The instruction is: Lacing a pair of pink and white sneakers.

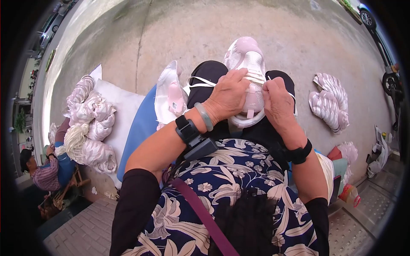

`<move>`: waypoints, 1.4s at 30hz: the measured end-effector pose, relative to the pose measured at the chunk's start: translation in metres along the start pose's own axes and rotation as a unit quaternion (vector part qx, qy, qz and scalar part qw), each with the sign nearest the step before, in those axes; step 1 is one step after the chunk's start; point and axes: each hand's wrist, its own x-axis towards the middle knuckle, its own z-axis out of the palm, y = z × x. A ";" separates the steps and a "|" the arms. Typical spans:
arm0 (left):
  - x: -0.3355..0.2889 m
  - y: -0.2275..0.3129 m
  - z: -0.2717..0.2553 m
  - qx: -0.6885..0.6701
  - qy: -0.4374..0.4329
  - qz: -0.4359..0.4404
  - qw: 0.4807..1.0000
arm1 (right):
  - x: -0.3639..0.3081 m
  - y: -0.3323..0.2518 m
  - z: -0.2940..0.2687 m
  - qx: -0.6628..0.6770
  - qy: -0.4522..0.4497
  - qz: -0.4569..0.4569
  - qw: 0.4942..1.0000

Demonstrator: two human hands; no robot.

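Observation:
A pink and white sneaker upper [246, 53] lies between my knees, toe pointing away from me, its pink tongue [254, 100] and padded collar toward my body. My left hand [230, 93] is closed at the left side of the lacing, its fingertips against the upper. From it a white shoelace [202, 81] loops over my left knee. My right hand [276, 101] pinches near the right row of eyelets, with a bit of white lace showing at the fingertips. More lace runs over my right knee. My fingers hide part of the lacing.
Another pink and white upper [174, 91] rests by my left thigh on a blue surface [139, 121]. Bundles of uppers [92, 115] lie on a white sheet at left; another stack [329, 102] is on the concrete at right. A person [45, 168] sits at far left.

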 end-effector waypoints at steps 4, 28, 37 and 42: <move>-0.001 0.001 -0.004 0.003 -0.004 0.001 1.000 | -0.016 0.025 -0.032 0.099 0.037 0.045 0.993; 0.021 0.008 -0.049 0.023 -0.039 -0.053 0.998 | -0.007 0.046 -0.013 0.179 -0.051 0.013 0.982; 0.027 0.003 -0.028 -0.014 -0.047 -0.037 0.998 | -0.085 0.143 -0.064 0.169 -0.052 0.150 0.973; 0.024 0.003 -0.025 -0.016 -0.060 -0.069 0.996 | -0.149 0.230 -0.062 0.077 -0.038 0.231 0.969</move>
